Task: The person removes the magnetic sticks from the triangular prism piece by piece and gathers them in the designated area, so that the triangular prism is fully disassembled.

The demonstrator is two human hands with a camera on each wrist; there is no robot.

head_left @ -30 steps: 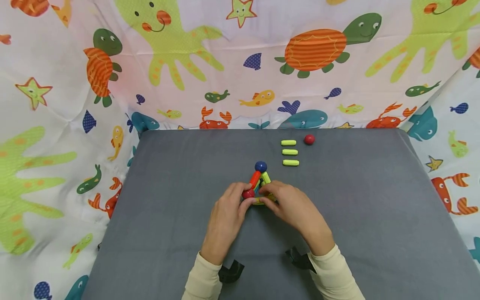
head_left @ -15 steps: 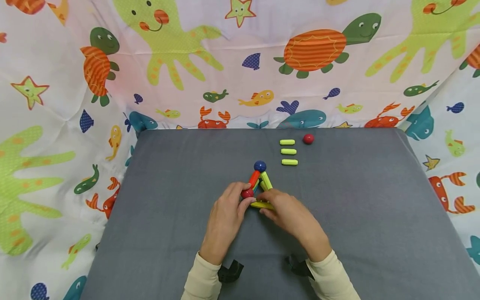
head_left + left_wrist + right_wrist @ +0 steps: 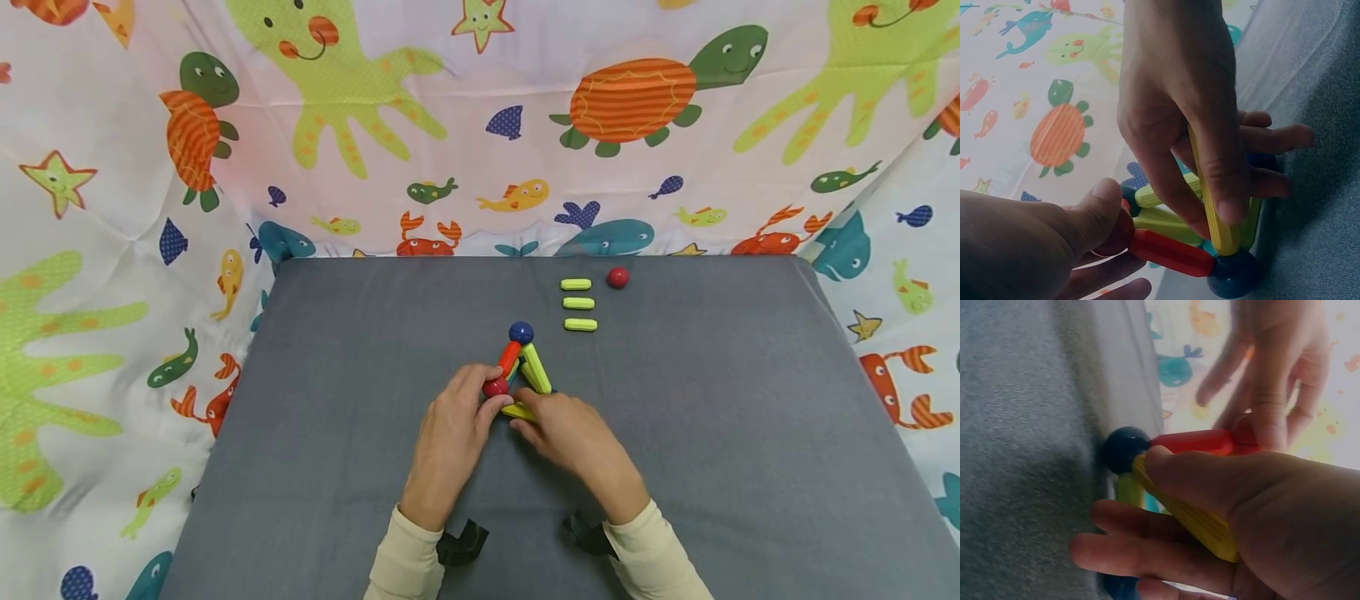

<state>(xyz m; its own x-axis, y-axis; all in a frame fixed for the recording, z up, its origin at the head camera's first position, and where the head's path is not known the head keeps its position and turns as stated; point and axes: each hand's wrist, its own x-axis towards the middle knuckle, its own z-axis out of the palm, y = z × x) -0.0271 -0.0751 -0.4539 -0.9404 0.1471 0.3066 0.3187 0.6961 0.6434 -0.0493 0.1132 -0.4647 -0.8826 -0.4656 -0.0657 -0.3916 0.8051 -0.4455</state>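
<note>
Right hand [image 3: 573, 433], just below centre of frame: drawn slightly down over the last second, uncovering more of a light green rod [image 3: 536, 369]. Thumb and fingers pinch a yellow rod [image 3: 1200, 526]. Left wrist view, lower right: rod tip appears to meet a dark blue ball [image 3: 1234, 274]; dim there, seating unconfirmed. Reading: the yellow rod is being worked at that joint while the left side is steadied. Left hand [image 3: 452, 433], near centre, little changed; fingers grip a red ball [image 3: 495, 387], from which a red rod [image 3: 1172, 252] runs to the same ball. Just above the fingers, centre: upper blue ball [image 3: 521, 332], joined to the light green rod. Farther, upper right of the desk [image 3: 360, 333]: three loose green rods [image 3: 578, 303] and a loose crimson ball [image 3: 618, 277].
</note>
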